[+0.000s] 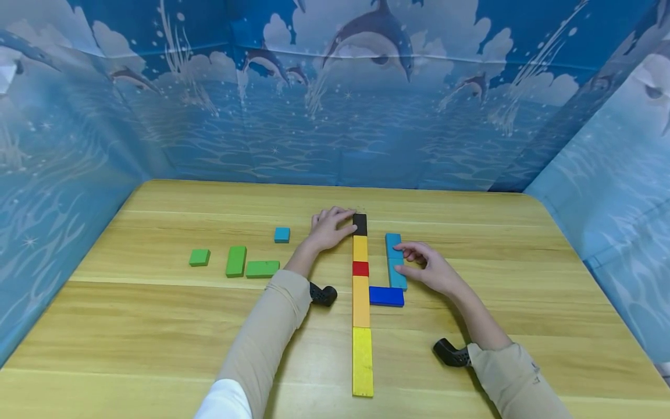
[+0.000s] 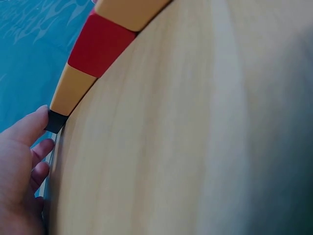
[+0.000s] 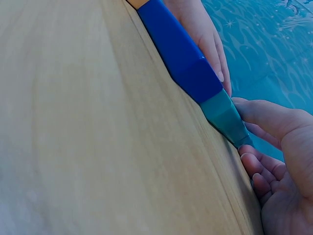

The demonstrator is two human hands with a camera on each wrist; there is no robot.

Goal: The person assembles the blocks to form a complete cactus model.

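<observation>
A straight column has a black block (image 1: 359,224) at its far end, then orange (image 1: 360,248), red (image 1: 360,268), light orange (image 1: 361,301) and yellow (image 1: 362,362) blocks. My left hand (image 1: 327,230) touches the black block's left side and far corner with thumb and index finger. A dark blue block (image 1: 386,296) juts right from the column. Two light blue blocks (image 1: 394,245) (image 1: 397,274) extend away from its right end. My right hand (image 1: 431,269) touches their right side, thumb on the nearer one, index finger on the farther. In the right wrist view, the thumb (image 3: 266,115) lies against the light blue block (image 3: 226,117).
Left of the column lie a small light blue block (image 1: 282,235), a small green block (image 1: 199,258) and two longer green blocks (image 1: 236,261) (image 1: 263,269). A curtain with dolphins (image 1: 335,128) stands behind the wooden table (image 1: 157,331) and along its sides.
</observation>
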